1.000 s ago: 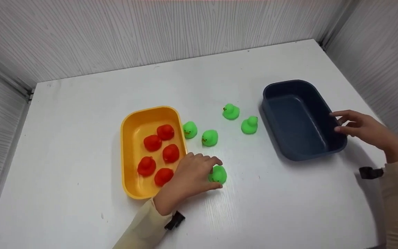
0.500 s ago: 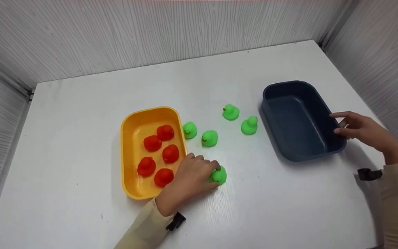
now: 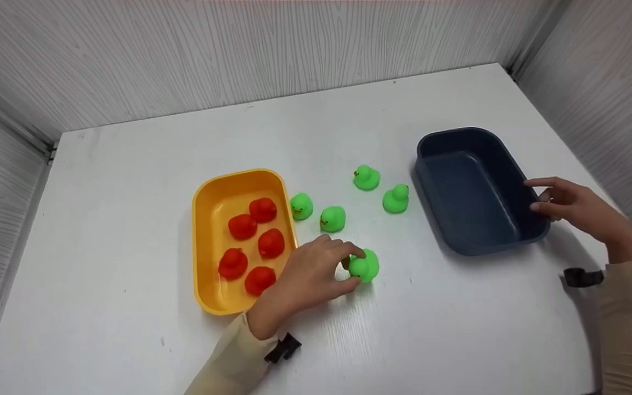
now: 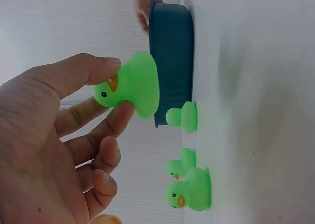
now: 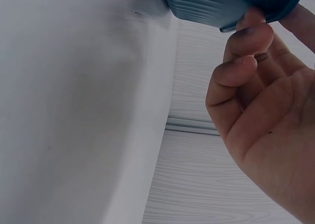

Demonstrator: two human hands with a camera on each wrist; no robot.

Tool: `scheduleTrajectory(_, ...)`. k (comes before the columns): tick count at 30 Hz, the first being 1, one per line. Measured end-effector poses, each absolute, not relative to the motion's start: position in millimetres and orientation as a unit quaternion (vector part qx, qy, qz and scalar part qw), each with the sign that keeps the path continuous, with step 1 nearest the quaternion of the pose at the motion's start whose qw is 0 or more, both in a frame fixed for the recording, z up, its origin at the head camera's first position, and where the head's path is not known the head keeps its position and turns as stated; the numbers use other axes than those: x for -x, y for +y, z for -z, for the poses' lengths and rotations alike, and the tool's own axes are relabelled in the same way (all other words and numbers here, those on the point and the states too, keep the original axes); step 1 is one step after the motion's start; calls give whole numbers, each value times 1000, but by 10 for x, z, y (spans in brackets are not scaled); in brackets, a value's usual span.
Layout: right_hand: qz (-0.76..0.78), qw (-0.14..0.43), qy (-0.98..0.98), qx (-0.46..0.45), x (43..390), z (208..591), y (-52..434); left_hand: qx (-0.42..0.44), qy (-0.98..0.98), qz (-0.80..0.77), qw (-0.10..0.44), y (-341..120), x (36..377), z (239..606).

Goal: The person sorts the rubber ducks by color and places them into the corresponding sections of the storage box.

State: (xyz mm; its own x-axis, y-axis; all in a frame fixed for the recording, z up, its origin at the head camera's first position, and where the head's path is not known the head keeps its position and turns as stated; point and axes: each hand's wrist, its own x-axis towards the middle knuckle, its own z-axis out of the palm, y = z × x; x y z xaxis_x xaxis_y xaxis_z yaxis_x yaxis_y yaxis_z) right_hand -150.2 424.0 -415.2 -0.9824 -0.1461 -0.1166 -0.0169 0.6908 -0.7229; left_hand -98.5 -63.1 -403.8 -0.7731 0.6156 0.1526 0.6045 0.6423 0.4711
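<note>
your left hand (image 3: 308,274) pinches a green duck (image 3: 364,266) between the thumb and the first fingers; the rest of the fingers sit loosely curled and hold nothing. in the left wrist view the duck (image 4: 133,86) is clear of the table, with your thumb on one side of its head and a fingertip under its body. it is a small, bright green rubber toy, smooth and rounded, with a fat body, a round head, a black dot for an eye and an orange beak. it looks a little see-through at the edges where the light hits it.

the duck hangs just above the white table (image 3: 349,340), just to the right of the yellow tray (image 3: 206,197) and well apart from the dark blue tray (image 3: 436,142).

your right hand (image 3: 579,208) is at the right rim of the dark blue tray. its fingers are bent and the fingertips (image 5: 248,37) touch the tray's outer rim, but you cannot tell from these views whether they really grip it or only rest there.

four more green ducks stand on the table between the two trays: two close to the yellow tray (image 3: 302,206) (image 3: 333,218), two nearer the blue one (image 3: 366,177) (image 3: 396,198). five red ducks (image 3: 271,243) sit inside the yellow tray.
</note>
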Motion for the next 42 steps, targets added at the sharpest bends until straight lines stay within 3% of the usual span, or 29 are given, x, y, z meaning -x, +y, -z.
scheduleTrajectory(19,429,61,899,64,1489,4225,4270,-305,836,-456,7,-169,1104,3924)
scheduleTrajectory(32,428,60,900,56,1479,4238,4273,-284,796,-530,71,442,1375,3902)
scheduleTrajectory(42,409,56,909,52,1460,4234,4252,-315,788,-520,92,913,1526,3848)
